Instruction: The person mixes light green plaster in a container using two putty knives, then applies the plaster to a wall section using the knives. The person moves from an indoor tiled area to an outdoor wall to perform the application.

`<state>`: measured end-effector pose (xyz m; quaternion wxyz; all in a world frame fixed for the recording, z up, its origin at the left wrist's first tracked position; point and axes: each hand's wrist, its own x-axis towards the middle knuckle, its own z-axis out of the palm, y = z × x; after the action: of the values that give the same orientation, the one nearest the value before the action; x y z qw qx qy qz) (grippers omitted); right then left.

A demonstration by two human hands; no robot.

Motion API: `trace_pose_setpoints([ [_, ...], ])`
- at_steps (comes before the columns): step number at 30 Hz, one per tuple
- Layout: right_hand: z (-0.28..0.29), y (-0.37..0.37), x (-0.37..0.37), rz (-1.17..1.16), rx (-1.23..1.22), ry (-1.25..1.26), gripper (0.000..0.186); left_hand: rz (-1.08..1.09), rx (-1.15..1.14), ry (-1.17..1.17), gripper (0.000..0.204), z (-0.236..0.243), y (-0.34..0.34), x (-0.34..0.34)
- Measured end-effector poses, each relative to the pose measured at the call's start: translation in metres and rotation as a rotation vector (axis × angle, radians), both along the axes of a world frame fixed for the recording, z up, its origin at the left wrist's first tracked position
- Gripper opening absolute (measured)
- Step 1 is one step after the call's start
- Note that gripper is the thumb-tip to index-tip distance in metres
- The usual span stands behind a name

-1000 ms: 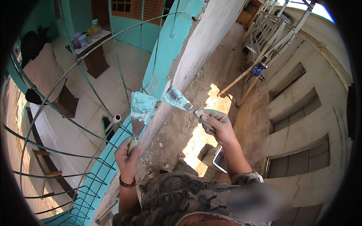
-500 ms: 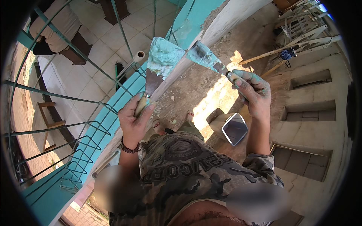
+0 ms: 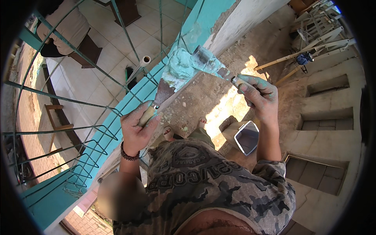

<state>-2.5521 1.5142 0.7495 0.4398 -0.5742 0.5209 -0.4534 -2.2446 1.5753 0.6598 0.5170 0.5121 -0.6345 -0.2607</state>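
My left hand [image 3: 138, 126] is closed round the pale handle of a wide putty knife [image 3: 164, 92], its blade loaded with a thick mound of turquoise putty [image 3: 181, 65]. In my right hand [image 3: 260, 94], the fingers pinch the handle of a second, narrower putty knife [image 3: 213, 66]. That blade points left and its end meets the right side of the mound. Turquoise smears coat the second blade and the fingers of my right hand. Both tools are held up in front of my body, beside the turquoise wall edge.
Metal window bars [image 3: 84, 92] run along the turquoise ledge [image 3: 102, 138] on my left. Behind them a seated person [image 3: 68, 29] shows. A square bucket [image 3: 246, 138] stands on the ground to the right. Ladders [image 3: 319, 37] lean at the far right near a concrete wall [image 3: 327, 102].
The left putty knife has tilted to the right, bringing its putty against the right knife's blade. My right hand has shifted slightly left and down.
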Motion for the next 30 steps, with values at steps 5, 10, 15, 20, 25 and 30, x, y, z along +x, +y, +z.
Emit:
trace_pose_setpoints([
  [5,-0.024,-0.009,-0.019,0.03,0.018,-0.091,0.024,-0.068,0.003,-0.125,0.038,0.016,-0.008,0.005],
  [10,-0.031,-0.027,-0.038,0.071,0.049,-0.055,0.024,-0.201,0.126,-0.237,0.035,0.048,-0.021,0.014],
  [15,-0.009,-0.046,-0.064,0.186,-0.009,0.126,0.024,-0.33,0.227,-0.27,0.031,0.077,-0.037,0.018],
  [20,0.007,-0.063,-0.078,0.308,-0.062,0.219,0.025,-0.443,0.201,-0.34,0.031,0.094,-0.049,0.022],
  [25,0.005,-0.084,-0.088,0.412,-0.026,0.308,0.025,-0.517,0.354,-0.341,0.032,0.106,-0.064,0.019],
  [30,-0.028,-0.099,-0.095,0.513,0.054,0.131,0.022,-0.526,0.612,-0.212,0.03,0.111,-0.076,0.012],
])
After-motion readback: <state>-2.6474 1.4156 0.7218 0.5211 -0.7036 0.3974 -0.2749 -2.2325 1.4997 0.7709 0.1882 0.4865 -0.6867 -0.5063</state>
